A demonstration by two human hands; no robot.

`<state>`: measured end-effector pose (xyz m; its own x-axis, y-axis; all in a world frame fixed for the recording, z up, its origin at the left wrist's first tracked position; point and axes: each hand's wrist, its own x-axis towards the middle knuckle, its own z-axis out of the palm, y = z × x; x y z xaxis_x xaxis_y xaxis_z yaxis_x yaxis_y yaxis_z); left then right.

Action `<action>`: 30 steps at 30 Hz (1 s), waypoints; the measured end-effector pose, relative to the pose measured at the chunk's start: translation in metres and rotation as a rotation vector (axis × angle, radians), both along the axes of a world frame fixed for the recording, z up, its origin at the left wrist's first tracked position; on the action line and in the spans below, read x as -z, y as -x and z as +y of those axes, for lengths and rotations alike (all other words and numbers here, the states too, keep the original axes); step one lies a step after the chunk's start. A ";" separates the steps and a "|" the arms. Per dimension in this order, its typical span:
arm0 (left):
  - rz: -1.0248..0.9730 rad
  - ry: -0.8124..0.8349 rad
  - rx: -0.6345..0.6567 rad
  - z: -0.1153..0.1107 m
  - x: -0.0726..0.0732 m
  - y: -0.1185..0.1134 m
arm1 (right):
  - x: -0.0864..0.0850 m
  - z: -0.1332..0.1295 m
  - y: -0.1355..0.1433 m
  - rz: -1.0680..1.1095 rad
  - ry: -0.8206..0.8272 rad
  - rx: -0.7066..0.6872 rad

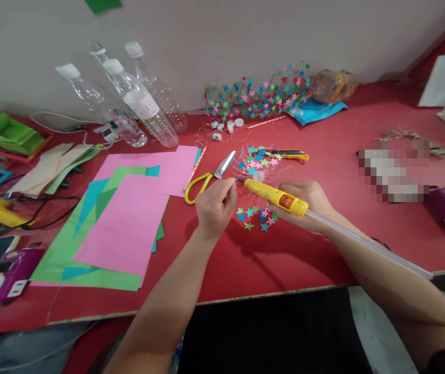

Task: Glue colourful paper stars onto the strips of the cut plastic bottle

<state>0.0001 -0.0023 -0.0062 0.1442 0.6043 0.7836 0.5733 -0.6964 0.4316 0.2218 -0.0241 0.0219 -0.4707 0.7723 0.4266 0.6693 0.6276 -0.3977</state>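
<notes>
A red worktop (323, 244) carries everything here. To the left of the left grip lies a spread of pink, green and teal paper sheets (124, 223), overlapping flat. Beyond both grips, against the wall, clear plastic bottles (140, 104) lean in a cluster, and a bottle covered in paper stars (261, 96) lies on its side further right.

The right grip (304, 205) wraps around a yellow glue gun (274, 196), fingers closed on its body, with a long translucent glue stick (366, 241) running back along the forearm. The gun's nozzle points left, reaching the left grip (216, 205), whose thumb and fingertips are pressed together on something too small to make out, right at the nozzle tip.

Just beyond the left grip rest yellow-handled scissors (206, 179), blades shut. A yellow utility knife (288, 154) lies beyond the right grip. Between and under the two grips sits a small scatter of loose paper stars (257, 217) on the worktop.
</notes>
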 end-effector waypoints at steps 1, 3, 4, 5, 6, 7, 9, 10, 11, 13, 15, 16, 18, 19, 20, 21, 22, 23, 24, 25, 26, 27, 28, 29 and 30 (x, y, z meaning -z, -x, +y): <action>0.018 -0.030 0.004 -0.001 -0.001 0.001 | 0.000 0.000 0.000 0.005 -0.024 -0.004; -0.039 0.019 0.021 -0.003 -0.001 0.001 | -0.002 0.000 0.000 0.075 -0.108 0.002; -0.101 0.097 0.032 -0.004 0.000 0.000 | -0.004 0.000 -0.001 0.136 -0.158 0.013; -0.167 0.184 0.045 -0.006 0.001 -0.001 | -0.006 0.001 -0.002 0.199 -0.205 0.039; -0.228 0.270 0.063 -0.007 0.002 -0.002 | -0.009 0.002 -0.005 0.247 -0.239 0.081; -0.281 0.339 0.081 -0.007 0.004 -0.003 | -0.012 0.004 -0.008 0.267 -0.256 0.135; -0.346 0.419 0.107 -0.007 0.007 -0.005 | -0.017 0.009 -0.020 0.215 -0.231 0.267; -0.369 0.434 0.114 -0.006 0.007 -0.006 | -0.018 0.013 -0.029 0.153 -0.201 0.312; -0.386 0.442 0.119 -0.006 0.008 -0.006 | -0.018 0.017 -0.038 0.100 -0.179 0.353; -0.410 0.459 0.131 -0.005 0.007 -0.007 | -0.010 0.027 -0.057 -0.041 -0.065 0.387; -0.438 0.491 0.148 -0.005 0.006 -0.008 | 0.004 0.036 -0.075 -0.156 0.022 0.380; -0.456 0.514 0.157 -0.005 0.005 -0.008 | 0.013 0.039 -0.082 -0.204 0.043 0.350; -0.496 0.565 0.175 -0.005 0.003 -0.010 | 0.030 0.043 -0.091 -0.234 0.064 0.318; -0.514 0.593 0.187 -0.005 0.001 -0.011 | 0.036 0.044 -0.093 -0.252 0.071 0.299; -0.530 0.624 0.199 -0.006 0.000 -0.012 | 0.039 0.043 -0.094 -0.273 0.077 0.282; -0.544 0.658 0.214 -0.006 -0.002 -0.014 | 0.040 0.042 -0.093 -0.294 0.085 0.265; -0.558 0.695 0.230 -0.007 -0.003 -0.015 | 0.038 0.039 -0.091 -0.319 0.091 0.259; -0.571 0.736 0.247 -0.007 -0.004 -0.016 | 0.034 0.036 -0.087 -0.345 0.092 0.265; -0.584 0.779 0.263 -0.007 -0.005 -0.017 | 0.027 0.033 -0.082 -0.357 0.092 0.271; -0.597 0.823 0.280 -0.008 -0.005 -0.018 | 0.019 0.029 -0.074 -0.396 0.067 0.321; -0.613 0.869 0.299 -0.008 -0.005 -0.019 | 0.011 0.025 -0.065 -0.413 0.034 0.340; -0.628 0.917 0.321 -0.008 -0.005 -0.020 | 0.002 0.021 -0.055 -0.389 -0.010 0.329; -0.645 0.967 0.345 -0.008 -0.004 -0.020 | -0.005 0.018 -0.044 -0.331 -0.060 0.274; -0.658 1.019 0.371 -0.009 -0.004 -0.021 | -0.010 0.015 -0.032 -0.254 -0.098 0.162; -0.671 1.070 0.396 -0.009 -0.003 -0.021 | -0.014 0.012 -0.021 -0.168 -0.122 0.047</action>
<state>0.0214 -0.0112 -0.0030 0.2267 0.9719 -0.0631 -0.1278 0.0939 0.9873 0.2424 -0.0121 0.0358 -0.5078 0.7425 0.4368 0.7495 0.6308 -0.2010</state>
